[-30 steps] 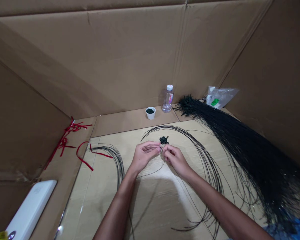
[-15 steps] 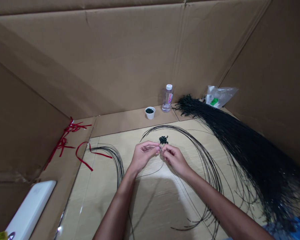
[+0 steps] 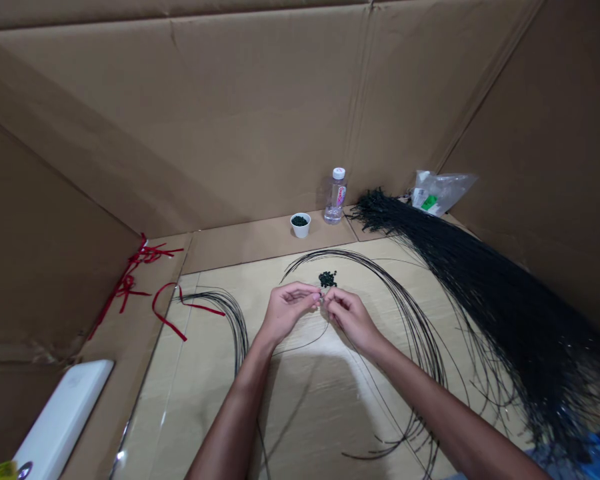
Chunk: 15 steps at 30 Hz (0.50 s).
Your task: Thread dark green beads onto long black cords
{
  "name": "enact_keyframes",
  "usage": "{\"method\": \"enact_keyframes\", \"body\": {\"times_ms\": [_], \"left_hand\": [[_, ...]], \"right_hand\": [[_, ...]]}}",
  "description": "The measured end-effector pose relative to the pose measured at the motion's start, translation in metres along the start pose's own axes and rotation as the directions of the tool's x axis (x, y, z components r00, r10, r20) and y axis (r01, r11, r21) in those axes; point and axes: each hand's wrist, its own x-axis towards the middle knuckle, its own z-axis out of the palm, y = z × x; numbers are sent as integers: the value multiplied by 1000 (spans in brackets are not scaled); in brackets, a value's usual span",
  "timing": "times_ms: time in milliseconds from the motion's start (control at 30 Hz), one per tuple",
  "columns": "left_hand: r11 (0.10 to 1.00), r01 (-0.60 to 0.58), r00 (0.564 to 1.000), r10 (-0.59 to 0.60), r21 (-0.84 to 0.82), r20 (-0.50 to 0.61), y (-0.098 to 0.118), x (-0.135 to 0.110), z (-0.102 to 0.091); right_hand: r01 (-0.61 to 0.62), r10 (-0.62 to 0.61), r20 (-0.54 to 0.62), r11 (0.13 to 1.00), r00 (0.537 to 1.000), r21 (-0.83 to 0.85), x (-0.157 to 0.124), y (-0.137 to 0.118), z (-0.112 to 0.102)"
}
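A tiny item, too small to identify, is pinched between the narrowly closed fingers of the left hand and right hand, just below a pile of dark beads on the cardboard surface. A slip could scatter the beads or snag the loose black strands. Open room lies toward the near edge; a large strand bundle crowds the right.
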Motion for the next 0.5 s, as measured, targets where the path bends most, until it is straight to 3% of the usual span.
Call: {"method": "enact_keyframes", "body": {"times_ms": [500], "left_hand": [[1000,-13,1000,13,11,9,-1,0,-1]], "right_hand": [[3,-3,-3,1000,1000,-23,0,0,1]]}}
